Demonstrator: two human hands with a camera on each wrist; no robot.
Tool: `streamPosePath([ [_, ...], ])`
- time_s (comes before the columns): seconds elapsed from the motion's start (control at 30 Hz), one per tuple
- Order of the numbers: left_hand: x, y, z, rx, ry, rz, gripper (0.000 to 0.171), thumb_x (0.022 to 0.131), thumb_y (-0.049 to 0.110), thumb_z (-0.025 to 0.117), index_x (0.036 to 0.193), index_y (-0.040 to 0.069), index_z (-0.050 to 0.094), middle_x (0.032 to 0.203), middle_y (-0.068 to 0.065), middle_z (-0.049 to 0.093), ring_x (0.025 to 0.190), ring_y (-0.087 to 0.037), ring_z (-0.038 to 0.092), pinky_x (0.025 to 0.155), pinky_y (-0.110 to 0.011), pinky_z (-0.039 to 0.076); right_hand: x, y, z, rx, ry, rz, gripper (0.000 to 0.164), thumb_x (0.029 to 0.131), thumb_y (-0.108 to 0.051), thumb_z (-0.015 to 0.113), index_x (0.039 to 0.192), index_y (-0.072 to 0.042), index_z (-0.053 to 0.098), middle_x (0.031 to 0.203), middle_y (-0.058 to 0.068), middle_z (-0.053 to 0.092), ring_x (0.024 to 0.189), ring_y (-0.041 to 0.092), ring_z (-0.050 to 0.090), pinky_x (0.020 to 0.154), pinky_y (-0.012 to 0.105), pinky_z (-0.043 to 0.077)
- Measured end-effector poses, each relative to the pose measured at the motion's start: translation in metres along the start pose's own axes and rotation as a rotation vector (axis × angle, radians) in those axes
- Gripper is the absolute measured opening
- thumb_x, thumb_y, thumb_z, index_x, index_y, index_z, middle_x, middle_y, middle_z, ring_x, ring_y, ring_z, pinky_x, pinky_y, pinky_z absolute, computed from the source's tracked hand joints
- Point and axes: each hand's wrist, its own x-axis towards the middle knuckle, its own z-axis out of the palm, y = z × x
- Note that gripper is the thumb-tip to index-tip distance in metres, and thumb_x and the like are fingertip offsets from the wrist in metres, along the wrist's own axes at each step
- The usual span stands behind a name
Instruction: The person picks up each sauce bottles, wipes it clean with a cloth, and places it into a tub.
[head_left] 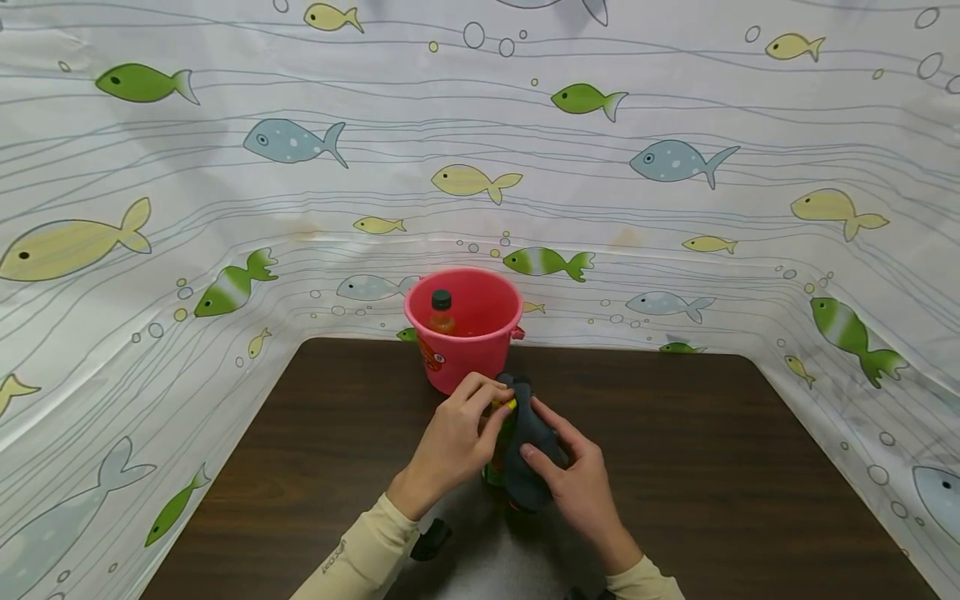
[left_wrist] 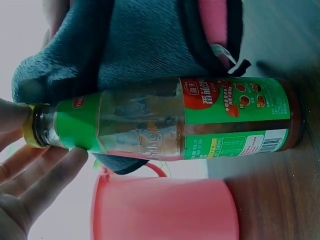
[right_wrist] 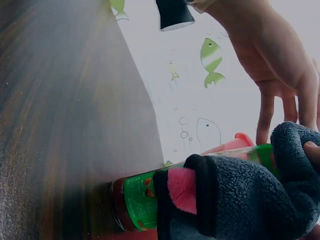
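Observation:
A glass tomato ketchup bottle [left_wrist: 145, 125] with green labels and a yellow cap [left_wrist: 30, 131] stands upright on the table. My left hand [head_left: 456, 435] pinches it at the cap, with other fingers spread along the neck in the left wrist view. My right hand [head_left: 579, 485] holds a fuzzy dark blue-grey cloth [head_left: 529, 462] against the bottle's right side. Pink fabric shows between the cloth's dark edges [right_wrist: 206, 192] in the right wrist view. From the head, the cloth and left fingers hide much of the bottle.
Just behind the hands stands a pink bucket [head_left: 468, 367] with a dark-capped bottle [head_left: 442, 312] inside. The dark wood table [head_left: 675, 450] is bordered by a white, fish-printed curtain [head_left: 465, 125] at the back and sides. A black wrist camera [head_left: 431, 540] sits at my left wrist.

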Motion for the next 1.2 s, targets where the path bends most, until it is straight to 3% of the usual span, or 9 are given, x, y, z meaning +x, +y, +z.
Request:
streamPosePath([
  [0.2,0.000,0.000,-0.003,-0.014,-0.016,0.000,0.021,0.096,0.008,0.077,0.116,0.003,0.075,0.115,-0.009,0.067,0.097,-0.018,0.072,0.089,-0.031,0.065,0.002,0.006,0.008,-0.112,-0.002,-0.048,0.063,0.097,-0.018,0.078,0.155,-0.027,0.056,0.154,0.009,0.060,0.128,0.032,0.067,0.094,0.024,0.059],
  [0.7,0.001,0.000,-0.003,-0.026,-0.034,-0.009,0.023,0.097,0.007,0.076,0.119,0.002,0.075,0.117,-0.010,0.068,0.103,-0.020,0.073,0.094,-0.033,0.064,0.005,0.019,0.020,-0.288,0.004,-0.014,0.074,0.094,-0.021,0.081,0.161,-0.020,0.048,0.154,0.011,0.060,0.123,0.030,0.067,0.095,0.036,0.060],
  [0.9,0.000,0.000,-0.003,-0.030,-0.031,-0.011,0.023,0.097,0.007,0.076,0.119,0.002,0.074,0.118,-0.010,0.067,0.104,-0.020,0.073,0.095,-0.034,0.064,0.004,0.026,0.018,-0.325,-0.021,0.005,0.073,0.096,-0.022,0.080,0.161,-0.022,0.048,0.152,0.012,0.061,0.120,0.030,0.067,0.093,0.039,0.059],
  [1.2,0.000,-0.002,-0.001,-0.023,-0.017,0.002,0.023,0.097,0.007,0.076,0.119,0.002,0.074,0.116,-0.009,0.067,0.104,-0.021,0.072,0.092,-0.037,0.065,0.001,0.041,0.013,-0.378,-0.085,0.032,0.070,0.097,-0.021,0.078,0.160,-0.016,0.048,0.150,0.016,0.061,0.129,0.037,0.066,0.102,0.053,0.058],
])
